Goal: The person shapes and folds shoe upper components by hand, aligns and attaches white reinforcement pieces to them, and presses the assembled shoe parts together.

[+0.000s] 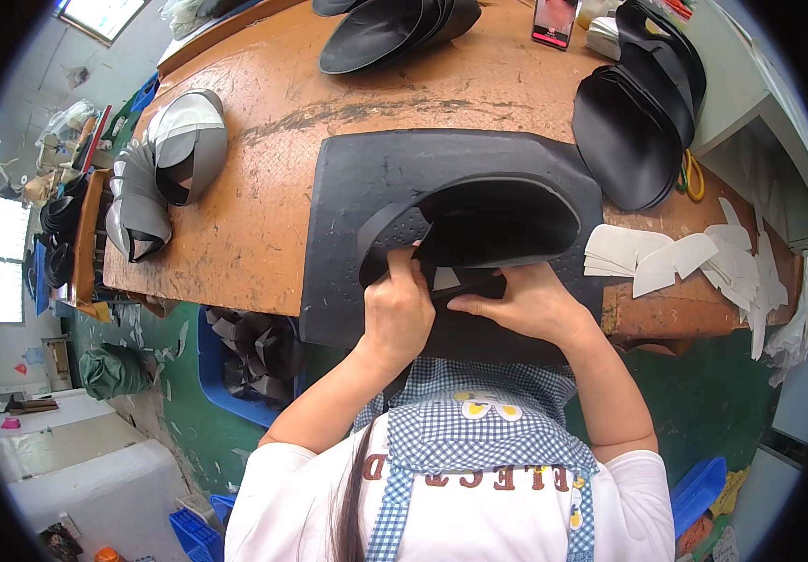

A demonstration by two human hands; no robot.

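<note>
Above a black mat (348, 187) on the table, I hold a curved black shoe upper (502, 220), its wide rounded part arching away from me. My left hand (399, 304) is closed, pinching the upper's near left edge between thumb and fingers. On the other side, my right hand (535, 302) grips the near right edge. Its thumb points left, and its fingers are partly hidden beneath the upper. A small whitish patch (446, 277) shows between the hands, at the upper's inner side.
Grey shoe uppers (193, 140) stand at the table's left. Stacked black uppers (629, 140) lie at the right, with more black pieces (376, 37) at the back. White cut pieces (666, 258), yellow-handled scissors (695, 178) and a phone (554, 23) are also there. A blue bin (221, 375) sits below.
</note>
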